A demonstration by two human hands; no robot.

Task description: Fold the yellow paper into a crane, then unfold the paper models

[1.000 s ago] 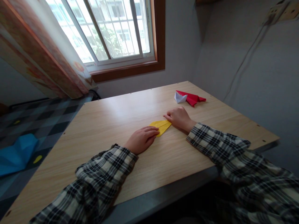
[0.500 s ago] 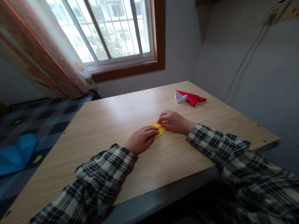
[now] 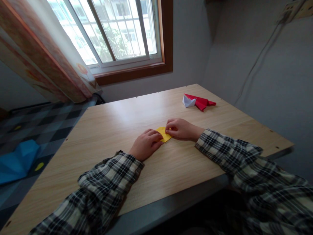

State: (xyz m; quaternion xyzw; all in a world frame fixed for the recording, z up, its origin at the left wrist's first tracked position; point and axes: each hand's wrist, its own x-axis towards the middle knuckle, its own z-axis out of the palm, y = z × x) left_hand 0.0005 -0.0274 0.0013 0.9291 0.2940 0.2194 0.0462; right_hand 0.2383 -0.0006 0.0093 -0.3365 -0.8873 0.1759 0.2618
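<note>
The table [image 3: 117,127] is of pale wood, and on the far side is a bright window [image 3: 127,36] with a flowered curtain [image 3: 49,55] at its left. The yellow paper [image 3: 165,136] lies near the middle of the table. It is folded, with a crease across it. The right hand [image 3: 182,128] has its fingers closed on the right part; the left hand [image 3: 145,144] touches the left part with bent fingers, but if they grip it I cannot tell.

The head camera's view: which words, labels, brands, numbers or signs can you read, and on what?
There are none I can read.
Yellow paper, white paper boat, red folded paper, blue folded paper: no lettering visible.
Wall socket: too blurred to tell.
</note>
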